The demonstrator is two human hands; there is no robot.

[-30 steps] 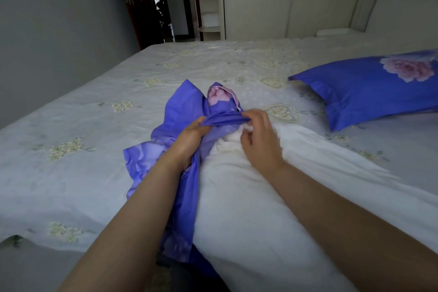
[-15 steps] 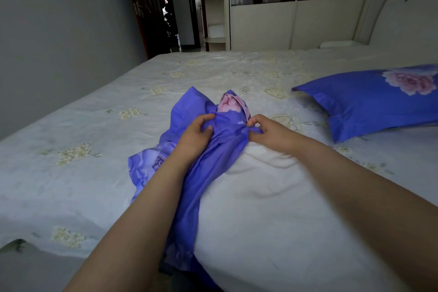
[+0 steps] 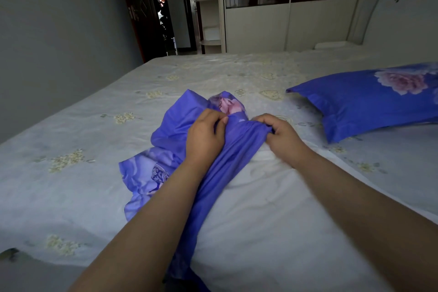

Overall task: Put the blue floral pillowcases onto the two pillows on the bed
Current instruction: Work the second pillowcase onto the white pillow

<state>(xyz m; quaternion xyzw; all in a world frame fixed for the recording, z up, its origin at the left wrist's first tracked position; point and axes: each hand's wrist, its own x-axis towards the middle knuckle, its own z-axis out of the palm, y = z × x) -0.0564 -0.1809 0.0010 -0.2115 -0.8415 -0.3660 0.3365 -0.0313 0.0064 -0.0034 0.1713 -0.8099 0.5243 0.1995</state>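
A bare white pillow (image 3: 272, 216) lies lengthwise in front of me on the bed (image 3: 71, 140). A bunched blue floral pillowcase (image 3: 175, 125) covers its far end and trails down its left side. My left hand (image 3: 205, 137) grips the gathered blue fabric on the left. My right hand (image 3: 282, 136) pinches the pillowcase edge at the pillow's far right corner. A second pillow (image 3: 369, 102), inside its blue floral case, rests on the bed at the right.
The bed has a pale sheet with small floral prints. A grey wall (image 3: 59, 31) runs along the left. An open doorway (image 3: 163, 14) and white wardrobe (image 3: 284, 21) stand beyond the bed's far side. The headboard (image 3: 407, 2) is at the right.
My hands have spread apart, the right one moving rightward with the pillowcase edge. The blue fabric now stretches over the pillow's far end, hiding the white tip seen earlier.
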